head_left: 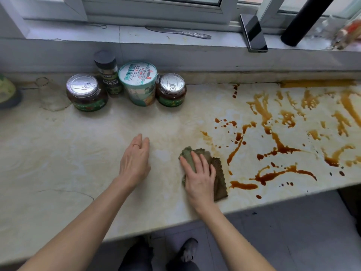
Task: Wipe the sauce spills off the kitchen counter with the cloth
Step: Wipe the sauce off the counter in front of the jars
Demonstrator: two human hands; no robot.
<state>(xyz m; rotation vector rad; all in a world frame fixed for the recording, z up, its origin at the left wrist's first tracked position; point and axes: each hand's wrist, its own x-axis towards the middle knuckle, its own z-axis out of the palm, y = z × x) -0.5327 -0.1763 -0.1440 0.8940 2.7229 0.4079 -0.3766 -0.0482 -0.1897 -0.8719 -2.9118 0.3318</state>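
A crumpled grey-green cloth (217,173) lies on the pale marble counter (78,153) near its front edge. My right hand (199,177) presses flat on the cloth with straight fingers. Brown sauce spills (277,145) streak and dot the counter to the right of the cloth, reaching the back edge and the right side. My left hand (135,159) hovers or rests on the bare counter left of the cloth, fingers relaxed, holding nothing.
At the back stand two sauce jars (86,92) (171,89), a spice bottle (108,74) and a lidded paper cup (138,83). A glass (51,94) sits far left. A phone (254,32), a knife (181,33) and a black tube (304,18) are on the windowsill.
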